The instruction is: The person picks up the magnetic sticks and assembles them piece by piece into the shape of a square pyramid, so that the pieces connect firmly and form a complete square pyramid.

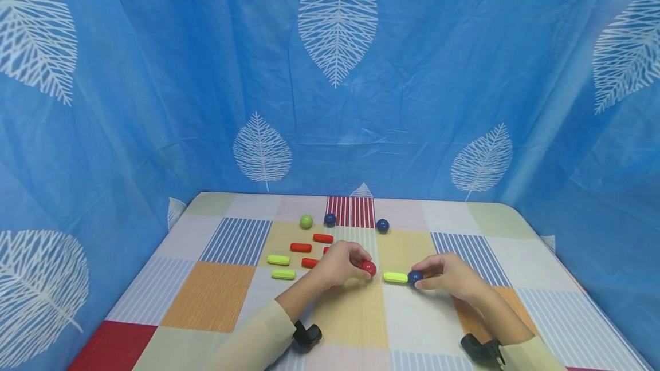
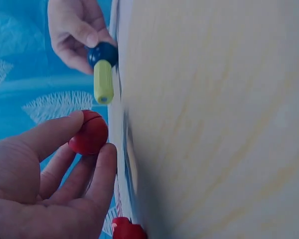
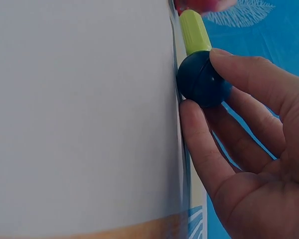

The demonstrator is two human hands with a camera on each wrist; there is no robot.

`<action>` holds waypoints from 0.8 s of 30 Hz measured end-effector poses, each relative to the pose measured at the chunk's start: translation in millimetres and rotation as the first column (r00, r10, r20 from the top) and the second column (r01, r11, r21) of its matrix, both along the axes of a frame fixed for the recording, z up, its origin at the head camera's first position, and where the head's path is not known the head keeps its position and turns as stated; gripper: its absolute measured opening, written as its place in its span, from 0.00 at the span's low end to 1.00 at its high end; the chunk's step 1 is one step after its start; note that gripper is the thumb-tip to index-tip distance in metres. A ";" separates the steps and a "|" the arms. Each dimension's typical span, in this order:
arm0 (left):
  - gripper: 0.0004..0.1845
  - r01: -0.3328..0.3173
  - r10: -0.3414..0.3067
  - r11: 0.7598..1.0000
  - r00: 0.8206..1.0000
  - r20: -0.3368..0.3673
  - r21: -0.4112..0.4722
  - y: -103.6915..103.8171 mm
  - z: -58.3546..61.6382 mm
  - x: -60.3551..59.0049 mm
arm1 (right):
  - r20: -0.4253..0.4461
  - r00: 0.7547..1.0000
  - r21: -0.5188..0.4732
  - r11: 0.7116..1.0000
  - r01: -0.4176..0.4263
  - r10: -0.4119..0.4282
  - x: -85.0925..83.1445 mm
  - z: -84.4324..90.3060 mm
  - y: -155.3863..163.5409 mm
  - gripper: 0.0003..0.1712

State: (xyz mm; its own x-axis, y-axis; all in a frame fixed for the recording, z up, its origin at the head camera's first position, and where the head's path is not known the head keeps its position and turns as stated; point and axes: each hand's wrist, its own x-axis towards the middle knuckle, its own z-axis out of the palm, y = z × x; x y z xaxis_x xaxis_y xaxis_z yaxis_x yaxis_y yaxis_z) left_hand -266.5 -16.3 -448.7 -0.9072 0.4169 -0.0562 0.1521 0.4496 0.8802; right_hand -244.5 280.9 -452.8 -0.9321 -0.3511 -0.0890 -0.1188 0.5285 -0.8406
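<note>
My left hand (image 1: 362, 268) pinches a red ball (image 1: 369, 268) on the patchwork tablecloth (image 1: 356, 314). In the left wrist view the thumb and fingers curl round the red ball (image 2: 89, 134). My right hand (image 1: 424, 279) grips a dark blue ball (image 1: 415, 277), which touches the right end of a yellow-green bar (image 1: 395, 277). The right wrist view shows that blue ball (image 3: 202, 79) between thumb and fingers, with the yellow-green bar (image 3: 194, 32) just beyond it. The two hands are a short way apart, with the bar lying between them.
Behind my left hand lie three red bars (image 1: 323, 238) and two yellow-green bars (image 1: 278, 260). Farther back sit a green ball (image 1: 306, 221) and two blue balls (image 1: 330, 220) (image 1: 382, 225). A blue leaf-print cloth (image 1: 335, 102) walls the table on three sides.
</note>
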 end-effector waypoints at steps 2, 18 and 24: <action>0.12 0.005 -0.005 1.000 1.000 -0.003 -0.018 0.6 -0.7 3.7 | 0.010 1.000 -0.010 1.000 -0.006 0.006 0.6 0.3 -0.6 0.21; 0.13 0.009 -0.010 0.996 1.000 -0.015 -0.091 6.7 -3.6 11.6 | 0.048 0.999 0.000 1.000 0.006 -0.006 5.4 1.6 -5.9 0.21; 0.13 0.014 -0.016 0.995 1.000 -0.017 -0.099 7.7 -1.8 12.4 | 0.040 0.999 0.030 1.000 0.001 -0.002 5.4 3.4 -8.0 0.21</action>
State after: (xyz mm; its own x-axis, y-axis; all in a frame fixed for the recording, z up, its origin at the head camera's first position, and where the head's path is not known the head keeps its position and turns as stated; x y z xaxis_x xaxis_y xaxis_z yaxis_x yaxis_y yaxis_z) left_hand -254.2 -8.6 -450.4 -0.9019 0.4240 -0.0821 0.1746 0.5318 0.8287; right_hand -239.1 273.0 -449.4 -0.9281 -0.3462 -0.1369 -0.0842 0.5535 -0.8286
